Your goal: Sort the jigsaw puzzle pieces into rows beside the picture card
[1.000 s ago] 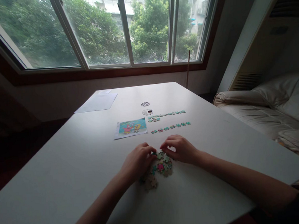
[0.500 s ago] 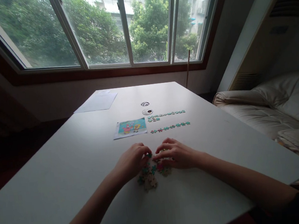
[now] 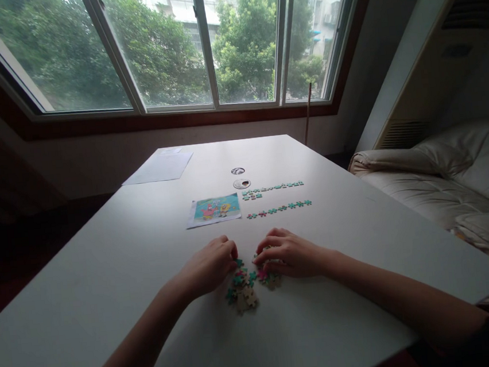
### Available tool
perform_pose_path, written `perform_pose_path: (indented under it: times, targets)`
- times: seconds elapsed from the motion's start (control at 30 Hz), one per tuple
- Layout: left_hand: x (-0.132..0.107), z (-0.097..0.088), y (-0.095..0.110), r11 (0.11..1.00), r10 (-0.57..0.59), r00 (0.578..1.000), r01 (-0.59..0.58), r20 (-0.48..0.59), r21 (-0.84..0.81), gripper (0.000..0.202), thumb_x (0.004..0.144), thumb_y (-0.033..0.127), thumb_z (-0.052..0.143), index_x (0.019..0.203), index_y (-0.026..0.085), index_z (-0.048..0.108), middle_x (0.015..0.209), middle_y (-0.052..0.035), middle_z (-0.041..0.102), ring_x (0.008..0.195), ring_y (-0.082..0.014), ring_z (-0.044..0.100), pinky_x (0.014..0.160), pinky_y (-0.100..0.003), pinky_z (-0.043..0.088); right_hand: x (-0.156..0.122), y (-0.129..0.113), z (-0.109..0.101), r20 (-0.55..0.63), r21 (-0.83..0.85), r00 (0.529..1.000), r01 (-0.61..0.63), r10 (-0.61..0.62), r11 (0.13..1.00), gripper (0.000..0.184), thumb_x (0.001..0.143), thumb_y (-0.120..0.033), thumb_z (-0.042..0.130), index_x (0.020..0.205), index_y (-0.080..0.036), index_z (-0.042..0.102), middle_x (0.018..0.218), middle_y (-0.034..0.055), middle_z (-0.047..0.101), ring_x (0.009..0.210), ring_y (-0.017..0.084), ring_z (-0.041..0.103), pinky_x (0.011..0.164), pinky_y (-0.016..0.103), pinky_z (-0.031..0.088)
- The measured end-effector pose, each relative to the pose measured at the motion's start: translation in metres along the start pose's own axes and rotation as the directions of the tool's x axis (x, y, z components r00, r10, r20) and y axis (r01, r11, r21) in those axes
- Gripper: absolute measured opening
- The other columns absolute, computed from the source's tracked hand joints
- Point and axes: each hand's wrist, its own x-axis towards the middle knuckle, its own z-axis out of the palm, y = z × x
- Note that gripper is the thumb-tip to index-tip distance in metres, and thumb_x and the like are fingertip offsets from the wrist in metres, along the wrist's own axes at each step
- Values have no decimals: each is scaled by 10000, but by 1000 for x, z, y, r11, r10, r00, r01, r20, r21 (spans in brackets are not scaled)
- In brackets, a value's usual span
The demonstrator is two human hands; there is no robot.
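My left hand is at the left side of a loose heap of jigsaw pieces. Its thumb and fingers are pinched together, with a green jigsaw piece at the tips. Over the right part of the heap lies my right hand, its bent fingers apart and touching pieces, some of which it covers. The heap mixes green and pink pieces with others lying bare side up.
Beyond my hands, a picture sheet of cartoon figures lies beside a row of jigsaw pieces. Farther back are another row of pieces, two round objects and white paper. A sofa stands right of the table.
My left hand has shifted slightly left, away from my right hand, and the green piece at its fingertips moved with it. My right hand stays over the heap with little change.
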Motion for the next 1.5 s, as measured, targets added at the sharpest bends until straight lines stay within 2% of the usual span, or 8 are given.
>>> perform_pose_path:
  times: [0.17,0.43,0.57,0.73,0.9,1.0,1.13,1.5]
  targets:
    - [-1,-1,1,999,10,1000,-10,10,50,77,726,205,490,772,178,544,844,-66,553,829,-209,482,701,-295,382,0,0,-1,-7,-1,1000,3,-3,1000,220,838,-339,483,982,-250,623,1011,32,609,949,163,477,842,312,372]
    - [1,4,-3,995,79,995,-83,-61,-56,94,729,180,445,783,188,522,746,-17,551,701,-161,493,617,-254,382,0,-3,-3,-30,-37,1000,3,-4,999,193,829,-311,502,975,-252,614,1029,36,596,945,152,489,837,311,379]
    - [5,8,-3,986,104,985,-120,-139,-112,286,743,170,429,1004,206,540,760,-17,578,722,-157,521,656,-262,399,0,-3,-4,-108,-54,994,-12,7,998,167,819,-277,516,950,-239,612,1016,46,594,910,146,504,827,313,382]
    - [11,7,3,961,31,971,-95,-238,-261,174,750,220,473,857,178,605,690,-5,609,608,-120,525,585,-228,403,1,0,-4,-226,-52,974,-45,32,998,135,827,-249,497,877,-208,615,912,45,622,833,141,525,768,302,389]
    - [16,7,10,860,-84,954,-76,-287,-505,175,726,307,558,763,157,640,689,-21,645,618,-127,545,571,-233,419,1,1,-3,-270,-54,961,-83,65,995,131,824,-232,495,865,-205,616,856,34,641,787,138,539,734,293,379]
    - [17,9,15,717,-173,953,-51,-249,-695,228,700,352,596,779,146,650,733,-42,664,675,-147,569,610,-256,438,1,1,-2,-304,-73,948,-120,92,990,119,815,-249,513,855,-209,617,846,33,644,783,138,547,737,291,372]
    - [17,12,21,568,-269,950,23,-159,-822,280,666,388,627,785,135,644,662,-24,637,574,-114,517,509,-225,385,1,1,-3,-354,-77,927,-157,121,985,130,805,-300,534,842,-204,615,830,33,649,771,140,561,739,291,366]
    - [15,13,25,489,-254,965,75,-60,-869,216,666,332,617,716,122,636,655,-24,628,538,-84,456,477,-199,324,2,1,-5,-438,-43,889,-167,132,985,122,811,-286,531,818,-193,609,762,16,656,721,121,574,716,271,357]
